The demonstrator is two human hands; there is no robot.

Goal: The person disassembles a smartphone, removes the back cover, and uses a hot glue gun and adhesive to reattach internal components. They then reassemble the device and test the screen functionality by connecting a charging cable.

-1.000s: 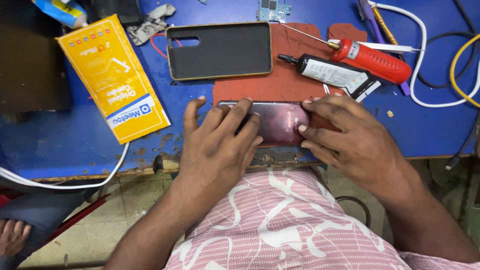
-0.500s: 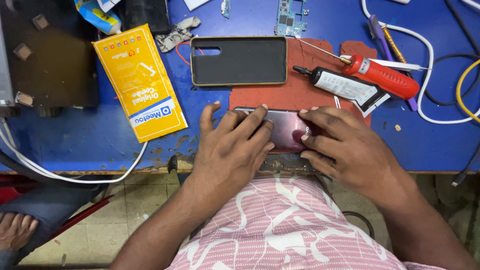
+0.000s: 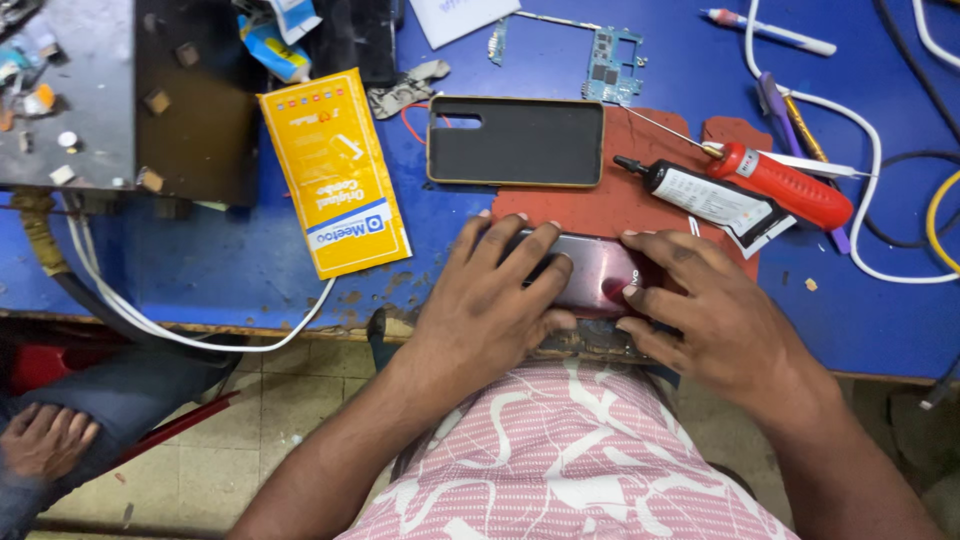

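A shiny maroon phone [image 3: 598,277] lies back side up on a red mat [image 3: 640,200] at the near edge of the blue bench [image 3: 230,270]. My left hand [image 3: 490,300] lies flat over its left half, fingers spread and pressing down. My right hand [image 3: 710,315] grips its right end, fingertips on the back cover. Much of the phone is hidden under both hands.
Behind the phone lie a black phone case [image 3: 515,142], a black glue tube [image 3: 700,193], a red screwdriver [image 3: 780,185] and a green circuit board [image 3: 612,65]. A yellow packet [image 3: 335,170] lies at left. White cables [image 3: 830,120] loop at right. Another person's hand [image 3: 45,440] rests low left.
The view has shifted, so the bench and hands sit further right and lower in frame. Both hands stay pressed on the phone in much the same grip.
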